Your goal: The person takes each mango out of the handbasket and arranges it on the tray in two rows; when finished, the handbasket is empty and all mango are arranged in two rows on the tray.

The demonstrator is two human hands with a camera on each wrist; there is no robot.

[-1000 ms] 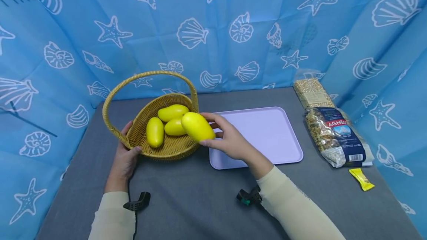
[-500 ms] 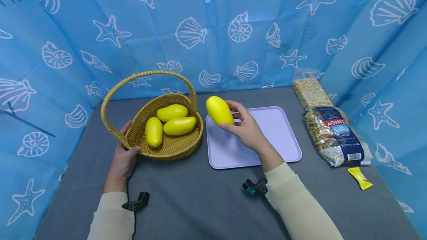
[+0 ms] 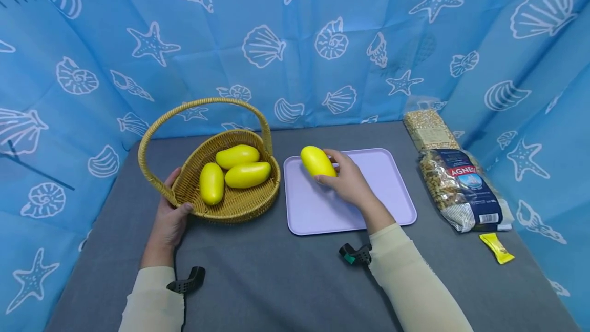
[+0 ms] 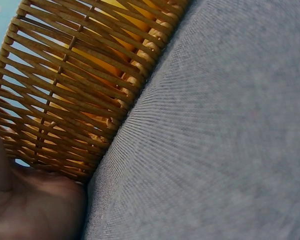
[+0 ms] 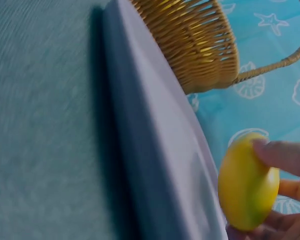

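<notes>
My right hand grips a yellow mango between thumb and fingers, over the left part of a lilac tray. In the right wrist view the same mango shows beyond the tray's edge. On the left, my left hand holds the rim of a wicker basket, thumb over the edge. Three more mangoes lie inside it: an upright one, a back one and a right one. The left wrist view shows the basket's woven wall against the palm.
The basket's tall handle arches above it. At the right stand a bag of pasta, a bag of kernels behind it, and a small yellow packet. A blue shell-print curtain encloses the grey tabletop.
My right hand has carried the mango out from over the basket, rightward, then lower over the tray. My left hand has stayed on the basket rim.
</notes>
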